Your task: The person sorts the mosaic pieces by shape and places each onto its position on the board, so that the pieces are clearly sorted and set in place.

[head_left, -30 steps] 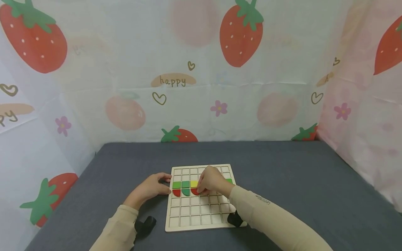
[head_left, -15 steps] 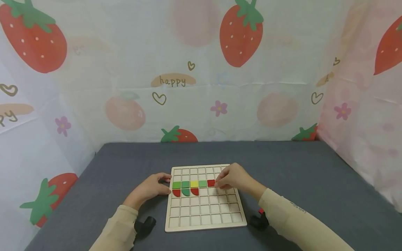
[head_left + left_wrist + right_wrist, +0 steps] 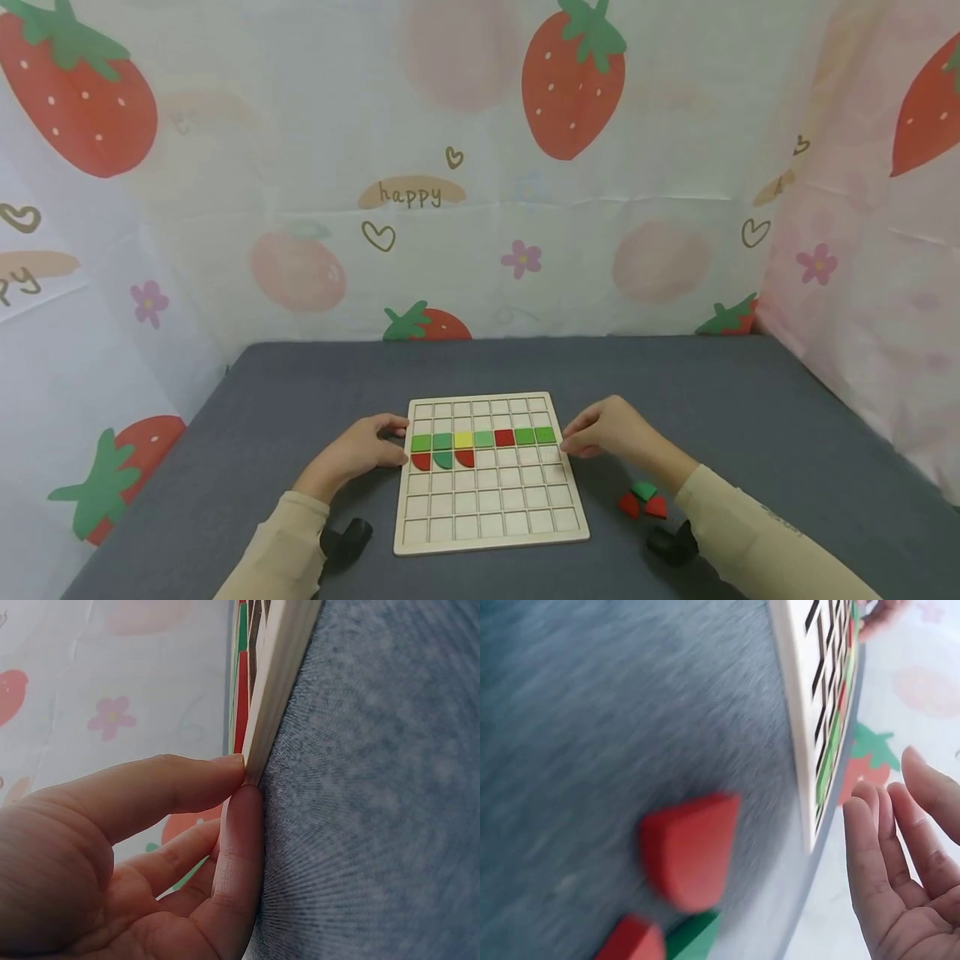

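A wooden grid board (image 3: 467,504) lies on the dark table. Coloured tiles fill its third row, with a yellow tile (image 3: 464,439) and a red square tile (image 3: 504,437) among them. Below them sit a red rounded piece (image 3: 422,461), a green rounded piece (image 3: 444,459) and another red one (image 3: 465,458). My left hand (image 3: 362,448) touches the board's left edge with index finger and thumb, seen close in the left wrist view. At the right edge hovers my right hand (image 3: 618,435), fingers loosely bent, nothing between them in the right wrist view (image 3: 907,877).
Right of the board lie two loose red pieces (image 3: 656,507) and a green piece (image 3: 643,492), close to the right forearm. A black wrist strap part (image 3: 672,546) hangs under the right sleeve. Fabric with strawberry prints (image 3: 573,87) encloses the table's back and sides.
My right hand has moved rightward along the third row, from mid-board to past the right edge. The row's right tiles and the loose pieces now show. My left hand stays put.
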### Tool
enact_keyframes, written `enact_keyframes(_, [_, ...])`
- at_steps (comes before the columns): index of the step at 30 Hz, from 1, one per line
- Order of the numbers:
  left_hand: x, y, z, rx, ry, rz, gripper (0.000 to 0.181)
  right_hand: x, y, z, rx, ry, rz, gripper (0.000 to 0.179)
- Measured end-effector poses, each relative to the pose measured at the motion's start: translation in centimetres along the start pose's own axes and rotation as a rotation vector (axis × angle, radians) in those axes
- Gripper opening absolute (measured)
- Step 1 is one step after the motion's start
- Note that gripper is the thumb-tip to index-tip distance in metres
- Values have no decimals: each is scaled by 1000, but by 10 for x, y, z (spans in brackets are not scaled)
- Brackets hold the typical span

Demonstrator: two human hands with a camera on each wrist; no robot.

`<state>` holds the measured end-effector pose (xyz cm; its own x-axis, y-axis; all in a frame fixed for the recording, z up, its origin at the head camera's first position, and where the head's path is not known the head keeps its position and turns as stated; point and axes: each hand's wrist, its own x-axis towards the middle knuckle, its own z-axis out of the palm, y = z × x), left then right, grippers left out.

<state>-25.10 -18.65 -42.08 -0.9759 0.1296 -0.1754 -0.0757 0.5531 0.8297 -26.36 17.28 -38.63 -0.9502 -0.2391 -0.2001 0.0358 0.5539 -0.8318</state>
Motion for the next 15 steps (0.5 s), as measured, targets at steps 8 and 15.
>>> enact_keyframes(8, [0,0,0,-3,-9,6,61,-10,18,-18,-3,-2,8,23])
enact_keyframes(15, [1,-1,0,3,-6,8,62,-18,31,-29,-37,14,35,24])
